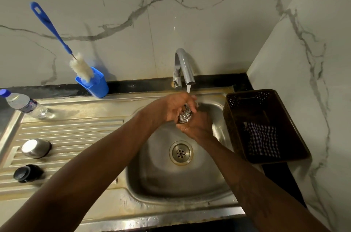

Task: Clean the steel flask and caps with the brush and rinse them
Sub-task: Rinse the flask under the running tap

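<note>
Two hands, our left hand [171, 108] and right hand [197, 127], curl round the threaded flask [185, 116] under the running tap [183, 66] above the sink [152, 174]: a rinse, we judge; next, reaching for the steel cap [36, 148] on the drainboard [72, 131]

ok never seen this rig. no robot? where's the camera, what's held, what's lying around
No robot: a person with bare hands, one camera worn on the head, looking down at a steel sink. The left hand and right hand hold a ribbed steel piece under the running tap; the hands hide most of it, so flask neck or cap, I cannot tell. On the drainboard to the left are a steel cap, a black cap and a plastic bottle. The brush stands in a blue holder by the wall. On the right, a brown basket holds a checked cloth.
</note>
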A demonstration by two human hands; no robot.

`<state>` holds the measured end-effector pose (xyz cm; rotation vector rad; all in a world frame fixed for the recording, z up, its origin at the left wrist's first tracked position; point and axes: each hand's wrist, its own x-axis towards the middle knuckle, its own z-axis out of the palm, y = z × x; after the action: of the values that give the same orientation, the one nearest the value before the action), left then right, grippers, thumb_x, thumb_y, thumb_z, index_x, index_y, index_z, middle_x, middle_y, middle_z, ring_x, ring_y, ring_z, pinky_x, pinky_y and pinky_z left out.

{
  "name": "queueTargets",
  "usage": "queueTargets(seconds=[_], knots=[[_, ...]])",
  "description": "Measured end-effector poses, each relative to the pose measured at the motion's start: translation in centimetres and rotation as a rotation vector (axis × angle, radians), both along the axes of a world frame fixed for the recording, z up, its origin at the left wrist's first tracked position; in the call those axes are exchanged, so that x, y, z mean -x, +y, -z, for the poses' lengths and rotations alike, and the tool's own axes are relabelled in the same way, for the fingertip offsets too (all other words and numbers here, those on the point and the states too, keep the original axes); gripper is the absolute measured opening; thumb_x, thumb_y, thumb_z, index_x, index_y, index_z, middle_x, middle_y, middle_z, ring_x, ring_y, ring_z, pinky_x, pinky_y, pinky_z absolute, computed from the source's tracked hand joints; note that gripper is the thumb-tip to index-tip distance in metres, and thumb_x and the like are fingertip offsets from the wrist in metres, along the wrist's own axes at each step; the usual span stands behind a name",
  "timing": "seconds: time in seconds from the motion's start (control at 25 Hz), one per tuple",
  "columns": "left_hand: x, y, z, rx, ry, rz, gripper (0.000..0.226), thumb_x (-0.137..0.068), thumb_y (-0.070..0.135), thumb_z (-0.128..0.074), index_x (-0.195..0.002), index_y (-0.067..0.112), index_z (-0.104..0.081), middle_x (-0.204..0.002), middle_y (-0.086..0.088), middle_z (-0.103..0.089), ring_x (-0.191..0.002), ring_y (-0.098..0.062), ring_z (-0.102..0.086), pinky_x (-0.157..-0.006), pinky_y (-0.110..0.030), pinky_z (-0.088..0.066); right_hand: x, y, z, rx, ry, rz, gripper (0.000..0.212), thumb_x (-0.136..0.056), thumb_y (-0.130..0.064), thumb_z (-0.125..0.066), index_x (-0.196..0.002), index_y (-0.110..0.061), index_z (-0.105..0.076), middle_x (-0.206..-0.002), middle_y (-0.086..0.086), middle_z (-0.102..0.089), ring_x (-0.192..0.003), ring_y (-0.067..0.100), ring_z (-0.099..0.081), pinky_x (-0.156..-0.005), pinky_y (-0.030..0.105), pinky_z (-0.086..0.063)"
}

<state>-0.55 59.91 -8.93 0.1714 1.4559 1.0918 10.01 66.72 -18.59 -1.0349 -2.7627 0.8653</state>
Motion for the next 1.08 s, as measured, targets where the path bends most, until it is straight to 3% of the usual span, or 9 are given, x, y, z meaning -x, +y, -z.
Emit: queueTargets(seconds=[0.08, 0.2, 0.28, 0.36, 0.48, 0.6, 0.76, 0.92, 1.08], knots=[[-0.2, -0.6, 1.6, -0.036, 0.225, -0.099, 0.049, -0.081, 0.002, -0.068, -0.128, 0.013, -0.058, -0.126, -0.024, -0.063, -0.101, -0.031, -0.065, -0.091, -0.050, -0.060, 0.4, 0.8, -1.7, -0.066, -0.015, -0.078, 0.049, -0.071, -0.054, -0.083, -0.109, -0.029, -0.065, -0.094, -0.007, -0.068, -0.086, 0.013, -0.066, -0.074, 0.027, -0.049], [-0.8, -2.2, 3.5, -0.299, 1.314, 0.469, 0.043, -0.105, 0.027, -0.053, -0.145, 0.015, -0.043, -0.099, -0.011, -0.071, -0.078, -0.018, -0.068, -0.075, -0.035, -0.061, 1.0, 2.9, -3.9, 0.024, -0.037, -0.214, 0.019, -0.087, -0.040, -0.076, -0.097, -0.027, -0.067, -0.094, -0.005, -0.070, -0.093, 0.017, -0.069, -0.074, 0.029, -0.049], [0.1, -3.2, 2.3, -0.342, 1.522, 0.747, 0.042, -0.108, 0.047, -0.036, -0.137, 0.019, -0.049, -0.095, -0.004, -0.069, -0.072, -0.014, -0.066, -0.069, -0.031, -0.060, 0.8, 4.2, -5.1, 0.358, -0.091, -0.261, 0.021, -0.077, -0.027, -0.087, -0.091, -0.027, -0.072, -0.095, -0.009, -0.074, -0.100, 0.016, -0.071, -0.080, 0.029, -0.053], [1.3, -3.4, 1.3, -0.326, 1.617, 0.879, 0.047, -0.109, 0.051, -0.031, -0.131, 0.020, -0.058, -0.098, -0.003, -0.071, -0.074, -0.012, -0.065, -0.074, -0.032, -0.061, 0.1, 4.5, -6.0, 0.643, -0.072, -0.330, 0.036, -0.063, -0.022, -0.094, -0.095, -0.028, -0.076, -0.100, -0.008, -0.076, -0.105, 0.013, -0.070, -0.091, 0.035, -0.055], [1.1, -2.4, 0.0, -0.439, 1.522, 0.616, 0.026, -0.106, 0.024, -0.051, -0.125, 0.017, -0.068, -0.105, -0.003, -0.076, -0.085, -0.015, -0.070, -0.081, -0.027, -0.056, 0.4, 3.3, -5.2, 0.739, 0.136, -0.253, 0.050, -0.065, -0.013, -0.094, -0.107, -0.023, -0.071, -0.103, -0.005, -0.074, -0.103, 0.013, -0.070, -0.089, 0.033, -0.057], [0.5, -0.7, 0.3, -0.106, 1.196, 0.365, 0.019, -0.097, 0.011, -0.057, -0.110, 0.017, -0.069, -0.102, -0.002, -0.071, -0.097, -0.021, -0.070, -0.082, -0.032, -0.054, 0.9, 0.8, -4.9, 0.339, 0.163, -0.005, 0.043, -0.070, -0.027, -0.093, -0.104, -0.029, -0.066, -0.093, -0.011, -0.070, -0.094, 0.014, -0.070, -0.074, 0.020, -0.053], [-0.3, -0.1, 1.9, 0.070, 0.475, -0.434, 0.010, -0.090, 0.008, -0.074, -0.094, 0.017, -0.072, -0.095, -0.006, -0.075, -0.087, -0.021, -0.072, -0.081, -0.036, -0.063, 0.6, -0.5, -3.6, -0.157, 0.024, -0.083, 0.060, -0.073, -0.054, -0.083, -0.122, -0.027, -0.062, -0.105, -0.003, -0.073, -0.095, 0.019, -0.070, -0.085, 0.032, -0.054], [-1.3, -1.6, 3.0, -0.314, 1.489, 0.002, 0.013, -0.101, 0.013, -0.064, -0.104, 0.013, -0.077, -0.091, 0.001, -0.076, -0.076, -0.005, -0.068, -0.074, -0.001, -0.041, 1.5, 2.1, -4.5, 0.216, 0.144, -0.123, 0.017, -0.087, -0.034, -0.076, -0.100, -0.030, -0.066, -0.102, -0.002, -0.071, -0.100, 0.022, -0.069, -0.074, 0.023, -0.047], [0.0, -2.2, 3.5, -0.607, 1.643, 0.157, 0.024, -0.105, 0.019, -0.057, -0.117, 0.006, -0.074, -0.105, -0.009, -0.075, -0.093, -0.015, -0.067, -0.084, -0.015, -0.046, 1.2, 3.1, -4.5, 0.754, 0.287, -0.129, 0.026, -0.088, -0.018, -0.071, -0.113, -0.022, -0.070, -0.109, -0.001, -0.074, -0.109, 0.021, -0.070, -0.082, 0.023, -0.054]])
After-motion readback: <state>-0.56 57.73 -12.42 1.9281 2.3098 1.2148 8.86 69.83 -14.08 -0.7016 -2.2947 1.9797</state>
